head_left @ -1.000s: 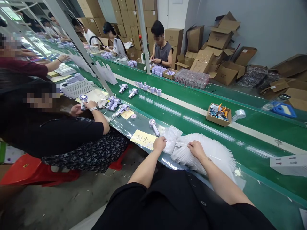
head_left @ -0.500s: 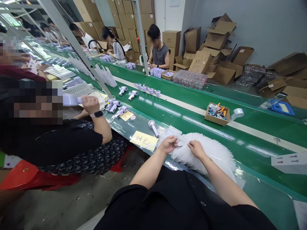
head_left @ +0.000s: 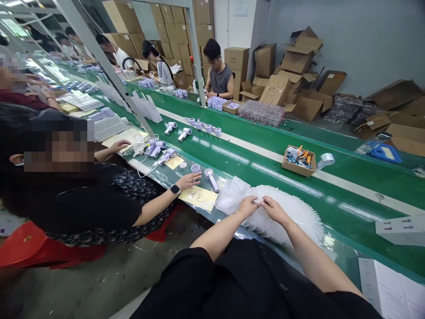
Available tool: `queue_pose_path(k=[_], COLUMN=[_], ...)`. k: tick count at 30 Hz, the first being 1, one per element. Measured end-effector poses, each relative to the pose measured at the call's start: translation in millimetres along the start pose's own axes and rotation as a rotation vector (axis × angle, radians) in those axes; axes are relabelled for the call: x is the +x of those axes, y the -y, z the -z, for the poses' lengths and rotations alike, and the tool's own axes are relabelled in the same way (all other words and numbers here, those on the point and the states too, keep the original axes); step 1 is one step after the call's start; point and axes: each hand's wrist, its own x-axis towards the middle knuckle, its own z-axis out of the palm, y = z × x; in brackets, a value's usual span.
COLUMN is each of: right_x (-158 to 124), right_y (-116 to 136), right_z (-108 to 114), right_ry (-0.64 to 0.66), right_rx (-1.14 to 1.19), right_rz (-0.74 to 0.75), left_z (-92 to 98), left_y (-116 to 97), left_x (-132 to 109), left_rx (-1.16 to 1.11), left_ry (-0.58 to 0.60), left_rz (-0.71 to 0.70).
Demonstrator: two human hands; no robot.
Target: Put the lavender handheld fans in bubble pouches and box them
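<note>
My left hand [head_left: 248, 207] and my right hand [head_left: 271, 208] meet above a fanned pile of translucent white packing bags [head_left: 294, 208]. Both hands are closed, pinching a crumpled bit of a white packing bag [head_left: 257, 200] between their fingertips. Its outline merges with the pile below. Left of my hands lies a clear bubble-wrap bag [head_left: 229, 197]. Just beyond that, a small lilac handheld fan [head_left: 211, 179] rests on the bench near a yellow paper sheet [head_left: 197, 198] with handwriting.
A co-worker's hand [head_left: 190, 180] reaches beside another round fan head [head_left: 195, 168]. Across the green conveyor [head_left: 232, 155] stands a cardboard box of tools and parts [head_left: 299, 160], with a lilac fan [head_left: 326, 160] alongside. White boxes [head_left: 400, 229] lie at the right.
My hands have come together over the pile, the left moving right. The co-worker's raised hand has come down to the bench, where another fan now lies. A white box shows at lower right.
</note>
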Motion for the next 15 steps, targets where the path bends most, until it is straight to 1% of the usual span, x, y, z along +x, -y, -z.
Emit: queue_pose_path(k=[2,3,5,8,9,13,15], right_x=[-7.0,-10.8,-18.8,-29.3,-32.0,-41.3,-50.3], right_y=[4.0,6.1,10.2,15.5,17.0,22.3,23.4], right_z=[6.4,10.7,20.1,32.9,36.0,47.8,58.0], right_ry=[0.008,0.008,0.007,0.013,0.019,0.037,0.006], right_rx=[0.062,0.09,0.141,0.2,0.212,0.243,0.275], right_rz=[0.01,0.016,0.027,0.042,0.045,0.049,0.03], left_z=[1.2,2.6,4.8,5.3,4.9,3.6,4.4], left_y=[1.1,1.9,3.3,3.8,3.7,2.7,2.1], left_x=[0.5,0.0,-1.7,-2.7,-1.8,6.4,9.7], left_rx=[0.049,0.072,0.109,0.152,0.164,0.222,0.258], left_ry=[-0.063,-0.076,-0.041,0.065,0.085,0.088,0.086], left_rz=[-0.023,-0.044,-0.097,-0.181,-0.199,-0.216,-0.221])
